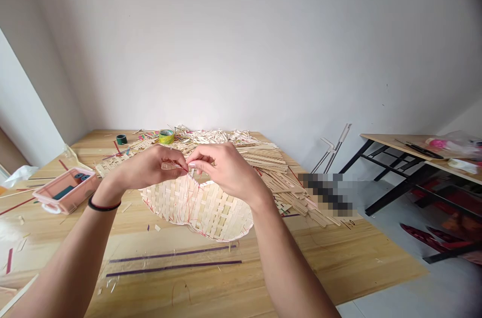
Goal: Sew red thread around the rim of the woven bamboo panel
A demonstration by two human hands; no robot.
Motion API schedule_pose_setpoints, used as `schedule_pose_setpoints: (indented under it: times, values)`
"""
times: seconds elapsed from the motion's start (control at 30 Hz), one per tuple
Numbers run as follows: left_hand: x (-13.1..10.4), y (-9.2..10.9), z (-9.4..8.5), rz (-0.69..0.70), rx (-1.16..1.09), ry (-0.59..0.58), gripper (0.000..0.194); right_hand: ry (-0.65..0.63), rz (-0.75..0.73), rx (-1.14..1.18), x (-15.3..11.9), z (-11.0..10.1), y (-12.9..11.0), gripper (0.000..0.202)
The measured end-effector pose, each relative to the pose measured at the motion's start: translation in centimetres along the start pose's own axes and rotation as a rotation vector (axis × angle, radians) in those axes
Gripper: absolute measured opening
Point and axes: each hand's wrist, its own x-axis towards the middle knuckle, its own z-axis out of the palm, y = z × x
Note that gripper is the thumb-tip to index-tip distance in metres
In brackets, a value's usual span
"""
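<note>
Above the table, my left hand (pixel 150 166) and my right hand (pixel 228 170) meet with fingertips pinched close together. Between them runs a fine red thread (pixel 187 171), gripped by both. Right under the hands is a pale woven bamboo-strip piece (pixel 222 210) with two rounded lobes. Red thread is wound along its rim and hangs in loose strands down its middle. My hands hide part of its upper edge. Two dark purple strips (pixel 173 269) lie on the table in front of it.
A pink plastic basket (pixel 70 191) with dark spools stands at left. Behind are a yellow tape roll (pixel 166 136), a green tape roll (pixel 121 139) and heaped bamboo strips (pixel 259 157). The wooden table (pixel 331 263) meets the wall; a second table (pixel 391 140) stands at right.
</note>
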Motion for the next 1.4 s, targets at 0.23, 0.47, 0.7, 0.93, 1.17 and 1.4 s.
schedule_pose_setpoints:
  times: [0.23,0.47,0.7,0.93,1.17,1.4]
  values:
    - [-0.1,-0.1,0.2,0.013,-0.008,0.037,0.021,0.000,-0.030,-0.028,0.2,0.5,0.2,0.021]
    - [0.0,-0.5,0.2,0.013,0.008,0.020,0.024,0.007,-0.092,-0.058,0.2,0.8,0.0,0.020]
    - [0.1,-0.5,0.2,0.026,0.028,0.011,0.020,-0.062,-0.185,-0.178,-0.1,1.0,-0.1,0.011]
    - [0.2,-0.5,0.2,0.039,0.018,0.014,0.019,-0.138,-0.157,-0.234,-0.4,1.0,-0.2,0.015]
    - [0.2,-0.6,0.3,0.051,0.038,0.016,0.020,-0.138,-0.179,-0.232,-0.1,0.9,0.3,0.019]
    - [0.3,-0.6,0.1,0.045,0.051,0.004,0.017,-0.172,-0.153,-0.269,0.3,1.2,1.0,0.025]
